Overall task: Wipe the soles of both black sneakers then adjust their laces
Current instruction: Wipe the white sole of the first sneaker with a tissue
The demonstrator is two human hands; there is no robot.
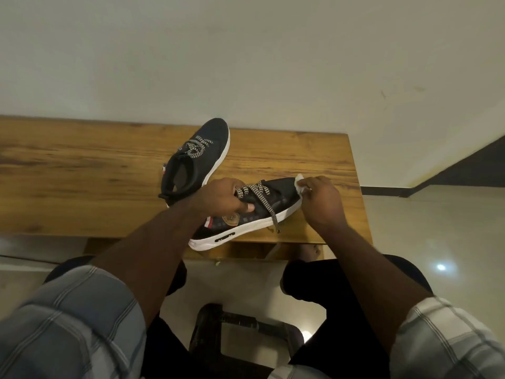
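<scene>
Setting: wooden table (82, 165) against a pale wall.
Left hand (221, 198): grips the near sneaker (246, 222) at the laces (257, 192), steadying it at the table's front edge.
Right hand (319, 198): pinches a white wipe (299, 184) against the toe.
Far sneaker (199, 157): upright behind.
Advice: hold firm and follow the white sole edge.

Near sneaker (257, 214): black, white sole, checked laces loose, toe pointing right, at the tabletop (82, 173) front edge; white wipe (300, 186) against its toe; far sneaker (196, 157): upright, laced, just behind.
</scene>
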